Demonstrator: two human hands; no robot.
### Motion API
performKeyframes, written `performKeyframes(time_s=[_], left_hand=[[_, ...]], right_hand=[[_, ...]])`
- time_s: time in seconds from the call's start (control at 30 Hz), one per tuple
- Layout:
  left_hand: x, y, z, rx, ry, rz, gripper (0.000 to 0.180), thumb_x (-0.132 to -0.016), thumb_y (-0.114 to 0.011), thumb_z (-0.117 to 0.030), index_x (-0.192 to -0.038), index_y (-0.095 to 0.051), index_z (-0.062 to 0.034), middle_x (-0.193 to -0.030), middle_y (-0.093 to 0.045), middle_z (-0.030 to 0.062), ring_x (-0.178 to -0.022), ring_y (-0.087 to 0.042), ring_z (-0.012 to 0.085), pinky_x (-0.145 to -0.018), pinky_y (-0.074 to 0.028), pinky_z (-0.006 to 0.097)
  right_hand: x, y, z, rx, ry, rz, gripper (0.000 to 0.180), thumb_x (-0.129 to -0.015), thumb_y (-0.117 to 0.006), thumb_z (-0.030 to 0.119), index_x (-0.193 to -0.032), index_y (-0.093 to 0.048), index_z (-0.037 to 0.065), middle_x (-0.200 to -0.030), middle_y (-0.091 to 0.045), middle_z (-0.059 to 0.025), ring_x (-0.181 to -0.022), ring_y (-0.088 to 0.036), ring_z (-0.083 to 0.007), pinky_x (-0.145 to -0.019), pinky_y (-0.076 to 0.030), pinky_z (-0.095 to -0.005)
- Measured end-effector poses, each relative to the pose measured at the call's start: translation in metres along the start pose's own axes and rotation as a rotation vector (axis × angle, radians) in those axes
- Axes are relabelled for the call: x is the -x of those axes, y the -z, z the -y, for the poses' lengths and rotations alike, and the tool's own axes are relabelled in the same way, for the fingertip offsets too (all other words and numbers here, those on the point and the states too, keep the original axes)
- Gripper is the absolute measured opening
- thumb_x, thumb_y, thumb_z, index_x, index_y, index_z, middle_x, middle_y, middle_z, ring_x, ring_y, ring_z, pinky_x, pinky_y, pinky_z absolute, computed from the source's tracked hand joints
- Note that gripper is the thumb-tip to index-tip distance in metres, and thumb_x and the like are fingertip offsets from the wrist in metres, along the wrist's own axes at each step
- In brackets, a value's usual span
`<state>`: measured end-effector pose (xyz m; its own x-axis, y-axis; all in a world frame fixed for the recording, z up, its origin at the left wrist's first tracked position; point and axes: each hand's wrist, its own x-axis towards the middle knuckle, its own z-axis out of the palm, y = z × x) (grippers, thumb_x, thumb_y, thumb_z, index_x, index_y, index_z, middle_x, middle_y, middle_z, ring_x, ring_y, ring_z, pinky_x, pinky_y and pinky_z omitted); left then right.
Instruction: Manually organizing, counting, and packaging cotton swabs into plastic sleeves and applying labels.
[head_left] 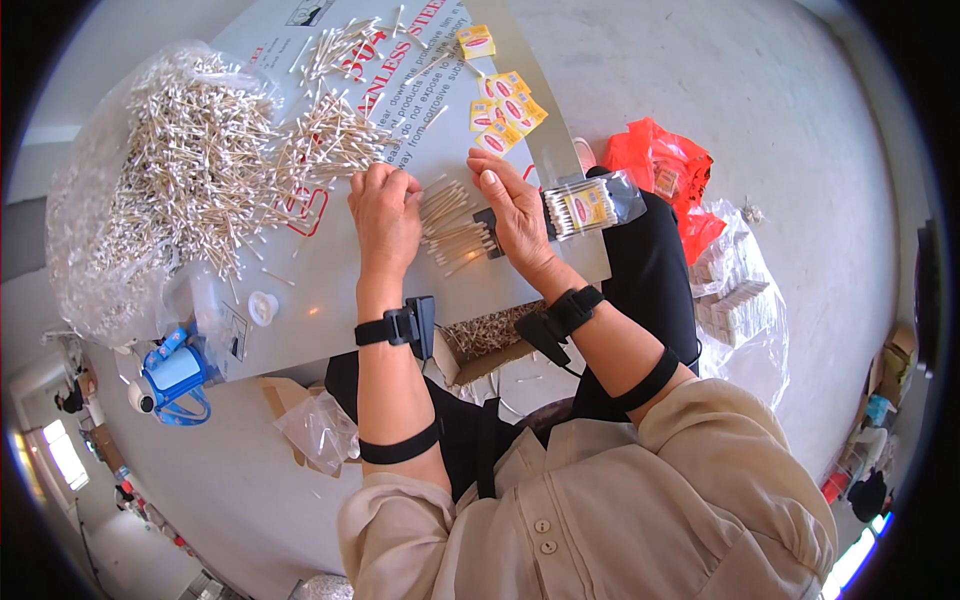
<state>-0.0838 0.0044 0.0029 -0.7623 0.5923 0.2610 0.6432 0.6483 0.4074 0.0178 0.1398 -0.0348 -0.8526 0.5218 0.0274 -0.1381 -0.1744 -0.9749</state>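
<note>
My left hand (386, 215) has its fingers bent down and pressed together at the table, beside the left ends of a small layer of cotton swabs (455, 225). What its fingertips hold, if anything, is hidden under the hand. On the other side of that layer is my right hand (515, 212), palm turned inward, with its fingers stretched out and the thumb lying along them. Nothing shows in its grasp. Just right of my right wrist, a clear pouch of cotton swabs (585, 206) with a yellow label lies at the table edge.
A big clear bag (75, 230) spills a heap of cotton swabs (200, 140) across the table's left side. Yellow cards (508, 105) lie at the far right. A blue bottle (175, 370) stands left. Below are an open box (485, 365), a red bag (655, 150) and a clear bag of packs (735, 310).
</note>
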Motion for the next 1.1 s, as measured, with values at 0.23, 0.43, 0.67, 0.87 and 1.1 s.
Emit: performKeyframes(time_s=[0.23,0.43,0.67,0.87,1.1], left_hand=[[0.015,0.003,-0.012,0.046,-0.007,0.129,0.016,-0.068,-0.076,-0.004,-0.077,-0.064,-0.0089,-0.092,-0.057,0.0025,-0.098,-0.051,0.0259,-0.087,-0.039,0.04],[0.011,0.0,-0.004,0.116,-0.016,0.06,0.015,-0.069,-0.075,-0.003,-0.076,-0.062,-0.0081,-0.091,-0.057,0.003,-0.098,-0.051,0.0266,-0.086,-0.04,0.041],[-0.008,-0.002,0.007,-0.05,0.021,0.043,0.014,-0.071,-0.073,-0.002,-0.078,-0.063,-0.008,-0.093,-0.056,0.0036,-0.098,-0.05,0.0276,-0.086,-0.041,0.042],[0.012,-0.006,-0.004,0.071,0.001,0.093,0.009,-0.077,-0.069,-0.004,-0.085,-0.066,-0.0076,-0.098,-0.057,0.0057,-0.101,-0.05,0.0294,-0.089,-0.041,0.042],[0.058,-0.022,-0.024,0.835,0.361,-0.313,0.06,-0.104,-0.041,-0.038,-0.147,-0.032,0.0028,-0.15,-0.035,0.0175,-0.141,-0.032,0.0274,-0.116,-0.024,0.039]], right_hand=[[-0.001,0.0,0.0,0.023,0.02,-0.001,0.035,-0.103,-0.048,0.025,-0.121,-0.06,-0.004,-0.137,-0.053,-0.0121,-0.123,-0.05,-0.0168,-0.104,-0.04,-0.029],[-0.001,-0.001,0.0,0.024,0.011,-0.003,0.035,-0.103,-0.048,0.025,-0.119,-0.06,-0.004,-0.135,-0.054,-0.0127,-0.122,-0.05,-0.017,-0.104,-0.04,-0.0287],[0.0,-0.001,0.001,0.004,-0.002,-0.007,0.035,-0.103,-0.048,0.025,-0.119,-0.06,-0.004,-0.136,-0.053,-0.0124,-0.123,-0.05,-0.0172,-0.105,-0.04,-0.0293],[0.008,0.002,0.002,-0.033,-0.002,-0.042,0.036,-0.103,-0.048,0.026,-0.119,-0.06,-0.004,-0.134,-0.055,-0.0142,-0.122,-0.051,-0.02,-0.105,-0.039,-0.0315],[0.012,0.0,0.002,0.001,0.036,-0.009,0.044,-0.105,-0.043,0.03,-0.134,-0.051,-0.003,-0.144,-0.046,-0.0118,-0.131,-0.044,-0.0177,-0.111,-0.035,-0.0311]])
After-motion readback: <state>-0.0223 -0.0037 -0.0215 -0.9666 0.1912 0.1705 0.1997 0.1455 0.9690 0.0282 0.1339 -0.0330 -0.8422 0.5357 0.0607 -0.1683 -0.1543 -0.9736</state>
